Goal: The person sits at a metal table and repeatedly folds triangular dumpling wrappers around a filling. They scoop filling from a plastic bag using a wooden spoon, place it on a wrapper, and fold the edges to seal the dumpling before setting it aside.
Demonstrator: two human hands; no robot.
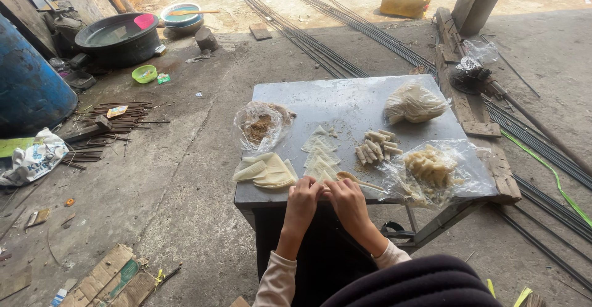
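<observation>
My left hand [303,199] and my right hand [349,201] meet at the near edge of a small grey metal table [345,100]. Together they pinch a pale triangular wrapper [322,172], fingers closed on it. A wooden spoon [354,178] lies just beside my right hand. More pale wrappers [319,146] are laid out ahead of my hands, and a folded stack of wrappers [266,171] lies to the left. Small rolled pieces [375,146] sit in the middle of the table.
On the table are an open plastic bag with brown filling [262,127], a clear bag of finished rolls [431,168] and a white bag [414,103]. A blue barrel [28,82], black basin [117,35], green bowl [144,73] and steel rods [308,35] lie on the concrete floor.
</observation>
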